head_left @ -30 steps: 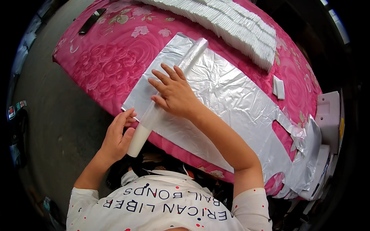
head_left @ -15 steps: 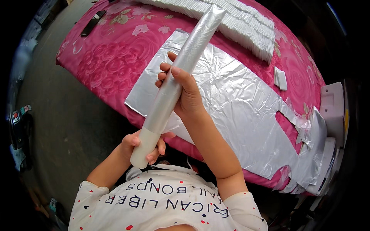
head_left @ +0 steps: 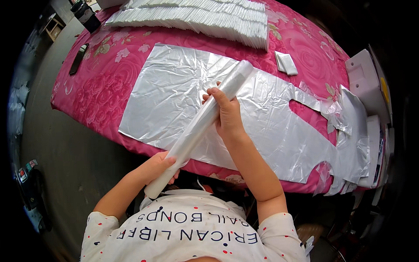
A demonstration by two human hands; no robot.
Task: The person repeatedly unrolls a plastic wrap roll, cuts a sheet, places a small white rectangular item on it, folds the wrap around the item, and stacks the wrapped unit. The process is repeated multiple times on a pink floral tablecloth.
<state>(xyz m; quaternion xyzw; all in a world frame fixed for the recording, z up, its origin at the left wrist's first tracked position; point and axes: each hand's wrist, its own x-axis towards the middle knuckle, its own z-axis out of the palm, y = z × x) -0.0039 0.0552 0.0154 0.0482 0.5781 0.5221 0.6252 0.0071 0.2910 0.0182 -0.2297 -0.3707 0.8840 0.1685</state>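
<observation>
A long pale roller [head_left: 192, 133] wrapped in clear plastic film slants up from near my shirt over the table. My left hand [head_left: 160, 167] is closed around its lower part, just above the bare whitish end. Farther up, my right hand [head_left: 228, 112] grips it with the thumb on top and the fingers curled behind. Below the roller lies a flat stack of shiny, translucent plastic aprons [head_left: 266, 118], creased, with curved cut-outs toward the right. Its wide end is at the left. Whether the roller touches the stack I cannot tell.
Rows of folded white plastic packets [head_left: 196, 22] line the far edge of the pink flowered tablecloth [head_left: 100, 94]. One folded packet [head_left: 286, 63] lies apart. A phone [head_left: 79, 59] and a dark jar [head_left: 86, 17] sit far left. White boxes [head_left: 365, 83] stand at the right.
Both hands still hold the roller. Its far end has come down and nearer, and my left hand has shifted its grip. The view has turned, showing the dark jar.
</observation>
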